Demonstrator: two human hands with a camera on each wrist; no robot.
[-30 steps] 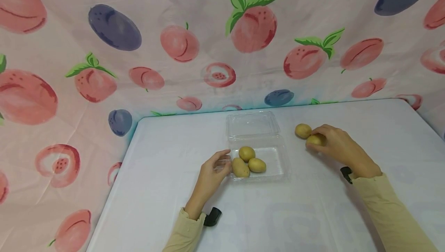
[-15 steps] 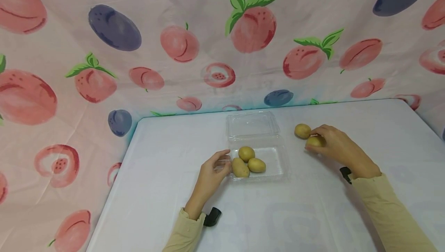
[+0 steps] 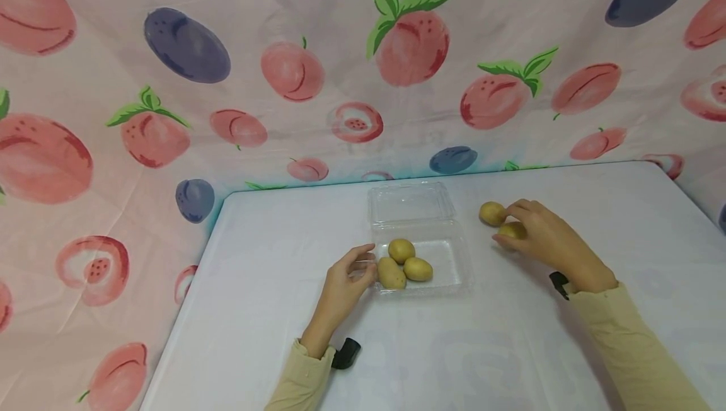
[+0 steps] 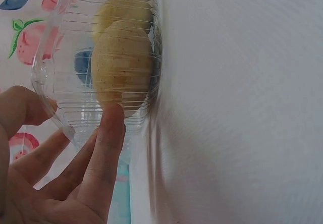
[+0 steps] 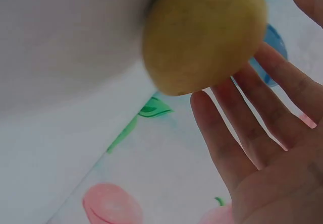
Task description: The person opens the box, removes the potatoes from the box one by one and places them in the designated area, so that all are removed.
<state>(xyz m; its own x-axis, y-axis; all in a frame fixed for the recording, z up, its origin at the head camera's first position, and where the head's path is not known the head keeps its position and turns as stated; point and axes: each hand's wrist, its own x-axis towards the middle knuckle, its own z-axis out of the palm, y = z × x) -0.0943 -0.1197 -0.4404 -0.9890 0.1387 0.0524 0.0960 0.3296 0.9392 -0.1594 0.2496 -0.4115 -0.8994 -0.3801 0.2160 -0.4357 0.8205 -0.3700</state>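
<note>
A clear plastic hinged container [image 3: 450,263] lies with its lid folded back and holds three potatoes [image 3: 418,269] in its left half. My left hand [image 3: 343,278] grips its left edge; the left wrist view shows the thumb at the rim [image 4: 36,75] and fingertips against the ribbed side wall. At the right, my right hand [image 3: 547,231] is around a potato [image 3: 513,230] on the table. In the right wrist view its fingers are spread and fairly straight, their tips at the potato [image 5: 202,37], with the thumb apart from it. Another potato [image 3: 491,213] lies just beyond, near the index finger.
The container's open lid [image 3: 411,202] lies flat toward the back of the white-covered table [image 3: 255,260]. Behind the table's rear edge rises a cloth [image 3: 317,14] printed with fruit. Black bands with camera mounts [image 3: 346,354] sit at my wrists.
My right hand has moved very slightly left and up around the potato. My left hand, the container and the three potatoes in it look unchanged.
</note>
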